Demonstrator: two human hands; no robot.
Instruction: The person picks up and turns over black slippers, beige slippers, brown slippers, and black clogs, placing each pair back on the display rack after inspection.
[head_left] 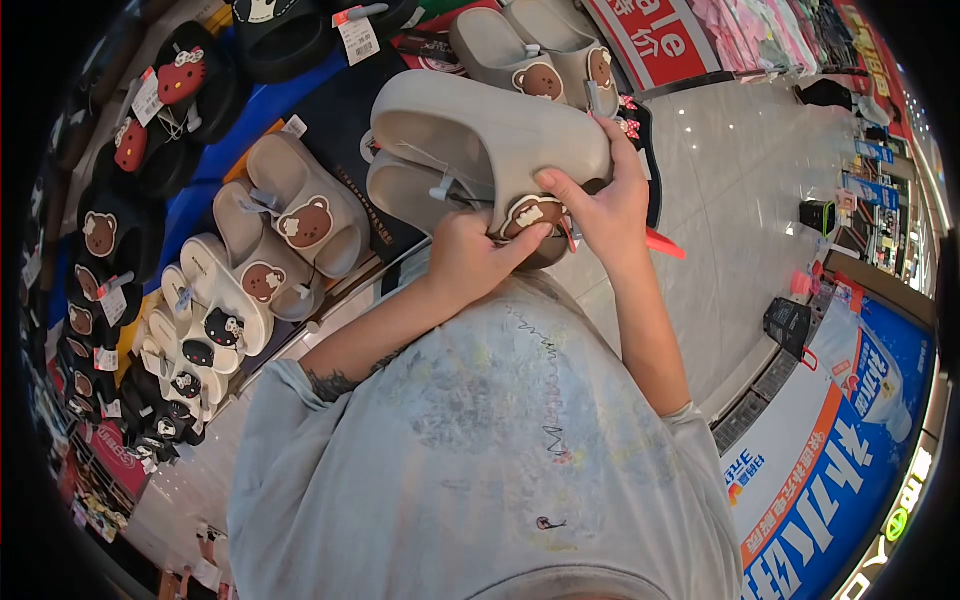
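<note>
A pair of grey slippers (540,120) is held up in front of my chest, one stacked against the other, with a white plastic fastener between them. My left hand (468,258) grips them from the left, its thumb pressed on the brown bear charm (530,215) of the upper slipper. From the right, my right hand (612,210) is wrapped round the toe end, thumb on top and fingers along the far edge. Part of a red tag shows beside the charm, and the lower slipper is partly hidden.
Left of my hands, a display holds beige slippers with bear charms (305,222), white slippers (225,300) and black slippers (115,240). More grey slippers (490,45) lie beyond. A red sale sign (655,40) stands at the top; a blue poster (850,450) is at the lower right.
</note>
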